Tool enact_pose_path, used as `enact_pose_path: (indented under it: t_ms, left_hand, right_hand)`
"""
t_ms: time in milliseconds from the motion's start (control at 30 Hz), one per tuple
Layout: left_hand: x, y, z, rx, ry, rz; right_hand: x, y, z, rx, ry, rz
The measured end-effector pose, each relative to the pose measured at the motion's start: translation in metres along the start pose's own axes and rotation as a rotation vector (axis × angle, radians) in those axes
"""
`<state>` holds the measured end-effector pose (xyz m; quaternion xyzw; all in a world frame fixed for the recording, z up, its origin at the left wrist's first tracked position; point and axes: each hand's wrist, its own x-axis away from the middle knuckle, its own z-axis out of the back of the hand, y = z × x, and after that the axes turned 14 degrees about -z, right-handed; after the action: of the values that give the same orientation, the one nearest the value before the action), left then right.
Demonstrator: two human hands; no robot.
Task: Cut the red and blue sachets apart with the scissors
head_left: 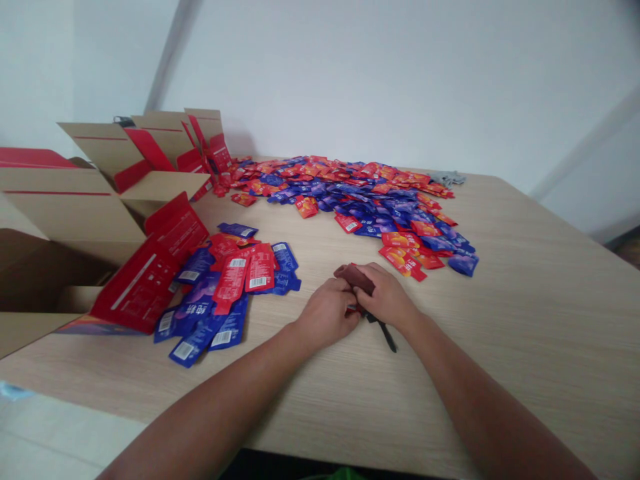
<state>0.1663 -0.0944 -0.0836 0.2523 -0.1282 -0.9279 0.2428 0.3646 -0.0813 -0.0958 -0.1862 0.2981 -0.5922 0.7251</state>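
Note:
My left hand [330,313] and my right hand [384,293] meet over the front middle of the table, both with curled fingers. Between them is a reddish-brown, folded or rolled piece [358,279], gripped by my right thumb and fingers; the left fingertips press against its near left side. A bit of red shows under the fingers, mostly hidden. From beneath my right hand a thin black object [387,337] sticks out toward me; its kind cannot be made out. To the left of my hands lies a loose group of red and blue sachets [233,273], several with barcodes showing.
A long heap of red and blue sachets [350,190] spreads along the back of the wooden table [525,320]. Open cardboard boxes [135,287] with raised flaps line the left side. A grey cloth [447,178] lies at the heap's far right end, near the white wall.

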Motion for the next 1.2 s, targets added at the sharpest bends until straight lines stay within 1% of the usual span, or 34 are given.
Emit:
enact_pose_path:
  t_ms: [200,300,433,500,567,633,767,833,933,1067,1200]
  left_hand:
    - [0.001,-0.001,-0.002,0.001,-0.004,0.014]
    - [0.002,-0.002,-0.003,0.004,-0.003,0.009]
    - [0.003,-0.003,-0.003,0.007,-0.003,-0.002]
    - [0.004,-0.003,-0.003,0.006,-0.004,-0.001]
    - [0.003,-0.003,-0.002,0.009,-0.011,-0.001]
    - [0.002,-0.003,-0.001,0.013,-0.019,0.004]
    - [0.0,-0.002,0.0,0.014,-0.007,0.013]
    - [0.0,-0.002,0.0,0.02,0.005,0.003]
    - [0.0,-0.002,0.0,0.023,0.011,-0.005]
    - [0.001,-0.002,-0.001,0.013,-0.001,0.009]
    - [0.003,-0.004,-0.003,0.012,-0.005,-0.005]
  right_hand:
    - [-0.001,-0.001,-0.002,-0.041,0.02,-0.049]
    - [-0.004,0.002,-0.007,-0.027,0.071,-0.093]
    - [-0.009,0.006,-0.012,0.049,0.164,-0.194]
    - [-0.01,0.007,-0.012,0.073,0.189,-0.222]
    - [-0.01,0.006,-0.011,0.072,0.188,-0.214]
    - [-0.009,0.005,-0.008,0.05,0.157,-0.17]
    - [-0.003,-0.001,0.0,0.009,0.02,-0.046]
    - [-0.001,-0.004,0.002,-0.007,-0.008,-0.032]
    - [0.0,-0.006,0.002,-0.037,0.001,-0.048]
    - [-0.004,0.001,-0.002,-0.029,0.005,-0.051]
    - [-0.012,0.011,-0.005,0.067,0.12,-0.172]
